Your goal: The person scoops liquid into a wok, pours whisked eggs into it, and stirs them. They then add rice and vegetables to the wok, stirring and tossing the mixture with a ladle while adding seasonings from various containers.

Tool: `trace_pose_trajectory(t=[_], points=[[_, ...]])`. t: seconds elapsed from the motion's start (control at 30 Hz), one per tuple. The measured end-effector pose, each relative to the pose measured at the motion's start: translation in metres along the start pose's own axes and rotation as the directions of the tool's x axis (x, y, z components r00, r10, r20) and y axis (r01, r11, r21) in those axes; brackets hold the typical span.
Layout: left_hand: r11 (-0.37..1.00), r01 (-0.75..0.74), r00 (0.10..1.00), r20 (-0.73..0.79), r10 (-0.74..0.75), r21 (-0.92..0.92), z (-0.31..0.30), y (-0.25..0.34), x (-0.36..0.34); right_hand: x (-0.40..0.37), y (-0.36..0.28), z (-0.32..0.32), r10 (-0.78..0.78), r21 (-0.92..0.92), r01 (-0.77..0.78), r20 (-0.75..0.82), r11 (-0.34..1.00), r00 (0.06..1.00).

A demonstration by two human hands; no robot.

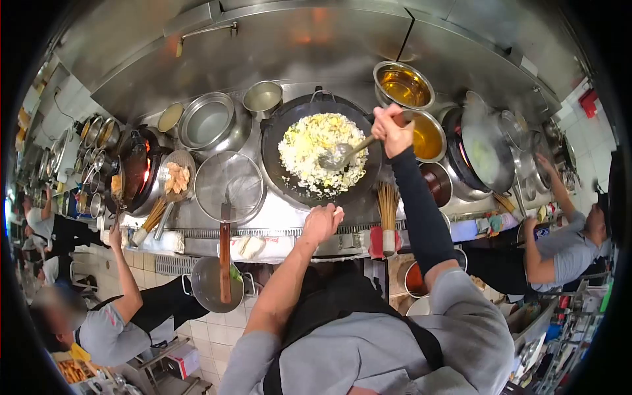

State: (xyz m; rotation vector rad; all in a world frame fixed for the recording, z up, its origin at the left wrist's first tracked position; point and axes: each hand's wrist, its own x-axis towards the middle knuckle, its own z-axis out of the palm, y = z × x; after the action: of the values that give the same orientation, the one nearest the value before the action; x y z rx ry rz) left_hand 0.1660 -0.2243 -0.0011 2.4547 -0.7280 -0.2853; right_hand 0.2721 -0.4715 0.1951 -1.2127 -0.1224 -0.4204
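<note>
A large black wok [273,155] holds a heap of white and yellow food, like rice with egg [316,141]. My right hand [395,131], at the end of a dark sleeve, grips the handle of a metal ladle [337,157] over the wok's right side. The ladle's bowl rests in the food. My left hand [322,222] is closed at the wok's near rim; its fingers are wrapped round something pale, perhaps a cloth, that I cannot make out.
Left of the wok lie a round strainer [229,186] and metal pots [206,122]. Bowls of amber liquid [426,137] stand to the right. A bamboo brush [388,214] is near the front edge. Co-workers work at woks on the left [128,293] and right [563,247].
</note>
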Motion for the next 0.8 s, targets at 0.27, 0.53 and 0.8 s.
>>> trace_pose_trajectory(t=[0.27,0.53,0.8], points=[[0.998,-0.052,0.998,-0.045,0.051,-0.019,0.002,-0.002,0.007,0.030,-0.036,-0.020,0.026,0.002,-0.027,0.165,1.000,0.986],[0.998,0.022,0.998,0.064,-0.019,-0.052,-0.005,0.002,0.010,0.076,-0.059,-0.003,-0.122,-0.134,0.145,0.166,0.980,0.979],[0.992,-0.067,0.996,-0.051,0.073,0.110,0.009,0.000,0.007,0.098,-0.013,0.048,-0.124,-0.149,0.107,-0.106,0.983,0.987]])
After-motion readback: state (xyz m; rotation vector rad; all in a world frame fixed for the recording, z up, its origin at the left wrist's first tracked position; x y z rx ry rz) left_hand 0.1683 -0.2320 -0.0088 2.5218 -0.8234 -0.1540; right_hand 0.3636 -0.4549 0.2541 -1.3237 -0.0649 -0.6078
